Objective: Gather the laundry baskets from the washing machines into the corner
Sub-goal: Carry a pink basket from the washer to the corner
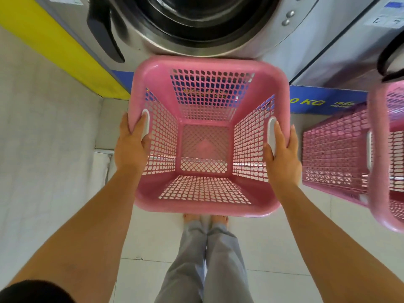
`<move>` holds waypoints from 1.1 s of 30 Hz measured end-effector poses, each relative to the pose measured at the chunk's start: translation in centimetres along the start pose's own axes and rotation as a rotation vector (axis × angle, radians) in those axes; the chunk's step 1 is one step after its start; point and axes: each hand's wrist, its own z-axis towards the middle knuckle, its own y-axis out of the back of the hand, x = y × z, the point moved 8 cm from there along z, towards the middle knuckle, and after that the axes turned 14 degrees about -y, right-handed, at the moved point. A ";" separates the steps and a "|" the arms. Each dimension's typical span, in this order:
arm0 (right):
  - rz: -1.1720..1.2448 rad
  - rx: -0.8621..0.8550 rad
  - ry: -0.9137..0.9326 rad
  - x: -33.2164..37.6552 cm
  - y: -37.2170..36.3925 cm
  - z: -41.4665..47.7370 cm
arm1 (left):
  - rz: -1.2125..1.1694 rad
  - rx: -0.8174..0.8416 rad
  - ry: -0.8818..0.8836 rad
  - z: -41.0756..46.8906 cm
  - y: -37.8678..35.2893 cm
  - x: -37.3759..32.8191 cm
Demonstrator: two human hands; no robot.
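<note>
**Basket one in hand, at least one more to go**

Both hands are on the pink basket (205, 200), one per side. Left hand (131, 145) wraps the left rim at the white handle slot, right hand (283, 154) does the same on the right rim, fingers over the edge. The basket is empty and sits directly in front of the washing machine (196, 29), its far rim just below the drum door. It looks lifted, since its near rim hides the toes, but I can't confirm floor clearance from this angle.

Progress, as I judge it: early. This basket is gripped but not moved to any corner; no corner stack is in view. A second pink basket (336, 154) stands just to the right, by the neighbouring machine (349, 51), untouched. What's left is to carry this one over, come back for that one, and check for others out of frame.
</note>
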 end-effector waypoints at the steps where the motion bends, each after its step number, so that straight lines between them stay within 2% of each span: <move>1: -0.011 0.002 -0.008 -0.1 -0.1 0.0 | -0.008 -0.017 0.001 0.0 0.0 0.0; 12: -0.028 -0.017 -0.002 -0.1 0.3 -0.8 | 0.030 -0.016 0.089 -0.8 0.8 -0.3; 20: -0.051 -0.016 0.037 1.0 2.3 -4.0 | 0.024 -0.048 0.138 -4.3 3.9 0.3; 27: -0.078 0.031 0.088 3.4 5.4 -7.8 | -0.006 -0.076 0.243 -10.1 8.5 1.0; 33: -0.061 0.053 0.215 4.7 7.0 -12.0 | 0.005 -0.132 0.385 -18.1 11.7 1.7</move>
